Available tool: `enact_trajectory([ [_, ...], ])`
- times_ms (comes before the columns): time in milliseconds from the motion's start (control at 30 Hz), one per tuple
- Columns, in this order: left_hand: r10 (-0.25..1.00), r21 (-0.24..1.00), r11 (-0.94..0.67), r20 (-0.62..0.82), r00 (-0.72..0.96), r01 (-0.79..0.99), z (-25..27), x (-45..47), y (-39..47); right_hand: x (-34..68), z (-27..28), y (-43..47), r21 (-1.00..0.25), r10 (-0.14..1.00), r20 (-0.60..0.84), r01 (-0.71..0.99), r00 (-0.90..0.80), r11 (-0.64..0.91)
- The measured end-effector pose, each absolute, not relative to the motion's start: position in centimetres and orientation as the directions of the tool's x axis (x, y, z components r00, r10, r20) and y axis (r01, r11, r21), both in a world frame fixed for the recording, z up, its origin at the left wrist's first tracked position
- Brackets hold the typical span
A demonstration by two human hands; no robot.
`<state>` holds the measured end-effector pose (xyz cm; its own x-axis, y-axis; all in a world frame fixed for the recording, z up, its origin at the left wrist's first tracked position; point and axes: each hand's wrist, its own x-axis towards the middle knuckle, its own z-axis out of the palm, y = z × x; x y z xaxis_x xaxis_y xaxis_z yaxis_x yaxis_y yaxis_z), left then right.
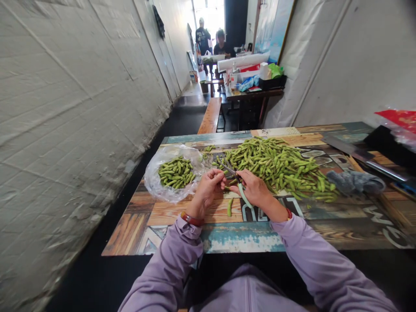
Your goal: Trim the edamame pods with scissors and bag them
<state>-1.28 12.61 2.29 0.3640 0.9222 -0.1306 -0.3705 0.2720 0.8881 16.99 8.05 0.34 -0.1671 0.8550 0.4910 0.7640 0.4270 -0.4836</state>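
My right hand grips a pair of scissors with pale green handles. Their dark blades point up and left over the near edge of a large heap of green soybean pods. Just left of the scissors, my left hand is closed in a pinch; whatever lies between its fingertips is too small to make out. Beyond that hand, a smaller batch of pods rests on an open clear plastic bag. One loose pod lies on the table between my wrists.
The patterned wood-look table also bears small green trimmings, a grey cloth and a long metal blade at right. Farther off stand a wooden bench, a cluttered table and two people near a bright doorway.
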Motion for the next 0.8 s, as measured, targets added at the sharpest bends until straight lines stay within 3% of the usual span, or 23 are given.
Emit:
enact_trajectory([
  [800,0.91,0.864,0.326,-0.176,0.376,-0.384,2.35,-1.44,12.7,16.84,0.32,7.95,-0.416,0.838,0.512,0.798,-0.189,0.435],
])
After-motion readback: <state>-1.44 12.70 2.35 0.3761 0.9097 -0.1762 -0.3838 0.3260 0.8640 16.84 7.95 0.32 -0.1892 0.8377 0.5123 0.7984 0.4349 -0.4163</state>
